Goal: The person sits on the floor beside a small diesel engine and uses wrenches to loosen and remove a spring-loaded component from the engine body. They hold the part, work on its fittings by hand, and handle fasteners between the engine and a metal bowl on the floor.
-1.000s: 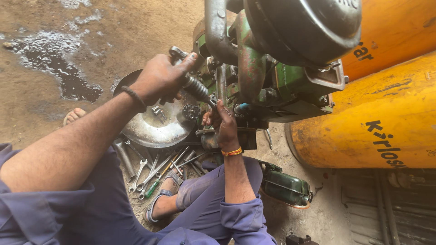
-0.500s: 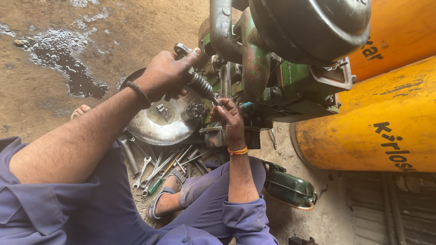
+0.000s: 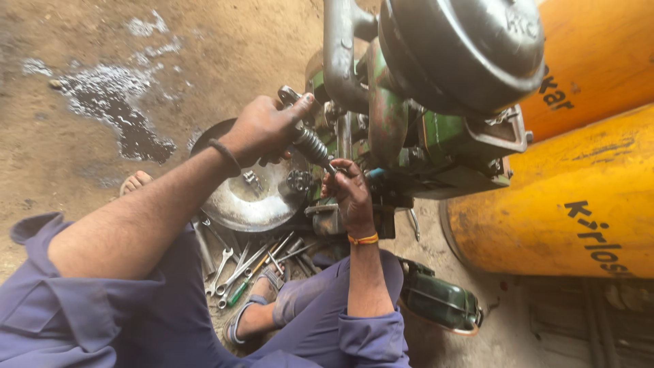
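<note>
Dirt floor (image 3: 82, 177), wet patch (image 3: 116, 109), left hand (image 3: 262, 129) gripping spring tool (image 3: 310, 144), right hand (image 3: 351, 194) holding engine (image 3: 436, 146)

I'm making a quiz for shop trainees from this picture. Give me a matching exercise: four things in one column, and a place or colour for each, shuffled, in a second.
Things:
1. spring tool
2. wrenches
3. tanks
4. round pan

Places or colours:
A. yellow-orange, at the right
B. on the ground under the left forearm
C. gripped in the left hand
D. silvery, beside the green engine

Pairs: 1-C, 2-B, 3-A, 4-D
</note>
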A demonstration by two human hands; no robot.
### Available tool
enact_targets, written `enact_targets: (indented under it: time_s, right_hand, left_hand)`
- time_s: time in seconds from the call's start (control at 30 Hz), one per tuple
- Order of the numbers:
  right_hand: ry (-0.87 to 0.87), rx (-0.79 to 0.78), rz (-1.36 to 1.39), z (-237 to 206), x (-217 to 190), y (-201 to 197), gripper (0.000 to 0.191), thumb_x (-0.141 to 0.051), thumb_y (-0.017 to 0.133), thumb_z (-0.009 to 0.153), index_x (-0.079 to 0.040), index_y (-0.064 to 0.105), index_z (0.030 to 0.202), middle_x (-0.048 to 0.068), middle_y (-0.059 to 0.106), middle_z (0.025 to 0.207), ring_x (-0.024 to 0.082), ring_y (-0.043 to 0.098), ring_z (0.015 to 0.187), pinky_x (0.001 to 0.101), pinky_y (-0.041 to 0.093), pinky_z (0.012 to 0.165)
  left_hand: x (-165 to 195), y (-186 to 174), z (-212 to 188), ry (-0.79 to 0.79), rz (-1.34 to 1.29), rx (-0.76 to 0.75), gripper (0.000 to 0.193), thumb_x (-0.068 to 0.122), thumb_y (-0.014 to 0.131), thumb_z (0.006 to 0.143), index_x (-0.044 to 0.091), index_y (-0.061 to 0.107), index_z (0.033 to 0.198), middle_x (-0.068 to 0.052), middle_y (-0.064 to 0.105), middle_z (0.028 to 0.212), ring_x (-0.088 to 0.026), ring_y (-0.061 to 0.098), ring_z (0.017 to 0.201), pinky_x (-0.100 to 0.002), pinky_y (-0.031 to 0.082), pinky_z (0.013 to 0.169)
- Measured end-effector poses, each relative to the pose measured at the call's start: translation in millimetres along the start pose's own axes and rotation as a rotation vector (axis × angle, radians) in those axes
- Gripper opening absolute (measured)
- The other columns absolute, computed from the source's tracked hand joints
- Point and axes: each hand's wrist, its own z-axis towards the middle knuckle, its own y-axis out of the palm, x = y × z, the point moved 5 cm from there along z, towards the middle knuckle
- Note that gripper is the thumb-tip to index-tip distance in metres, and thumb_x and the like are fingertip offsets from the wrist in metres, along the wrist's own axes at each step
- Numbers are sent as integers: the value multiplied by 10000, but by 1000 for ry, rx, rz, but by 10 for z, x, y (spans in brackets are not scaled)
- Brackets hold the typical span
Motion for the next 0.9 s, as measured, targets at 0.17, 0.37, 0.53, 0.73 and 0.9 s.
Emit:
enact_targets:
  time_s: [0.17, 0.37, 0.53, 0.73, 0.9]
  right_hand:
    - [-97, -14, -1, -5, -86, 65, 276, -12, 560, 983, -14, 559, 1259, 109, 637, 1086, 170, 646, 922, 356, 561, 806]
    - [-122, 40, -24, 13, -61, 2, 211, -23, 572, 1001, -22, 563, 1212, 91, 632, 1088, 160, 646, 902, 348, 565, 789]
    - [-82, 59, -55, 20, -33, 3, 217, -74, 574, 1016, -23, 572, 1227, 76, 627, 1067, 149, 650, 879, 338, 564, 770]
    - [-63, 50, -87, 0, -16, -9, 219, -94, 586, 1034, -20, 594, 1241, 74, 643, 1035, 137, 647, 866, 321, 557, 773]
    - [-13, 71, -127, 19, 11, -44, 200, -121, 590, 1023, -18, 625, 1192, 85, 702, 1027, 129, 662, 838, 317, 567, 755]
  left_hand:
    - [66, -6, -44, -2, -26, -14, 541, 571, 550, 944, 48, 685, 952, -63, 633, 586, -126, 558, 388, -293, 403, 316]
    - [22, 1, -7, -16, 8, -19, 585, 575, 538, 965, 4, 660, 950, -98, 642, 581, -143, 550, 381, -295, 392, 311]
    - [9, 0, 20, -46, 31, 24, 608, 575, 548, 969, -27, 631, 943, -116, 668, 626, -148, 604, 409, -300, 415, 316]
    - [27, 3, 6, -79, 113, 40, 590, 578, 538, 974, 3, 673, 976, -114, 663, 622, -134, 582, 419, -291, 431, 331]
    - [71, -5, -17, -46, 92, 57, 551, 575, 517, 969, 48, 672, 1008, -96, 646, 583, -132, 582, 407, -287, 429, 334]
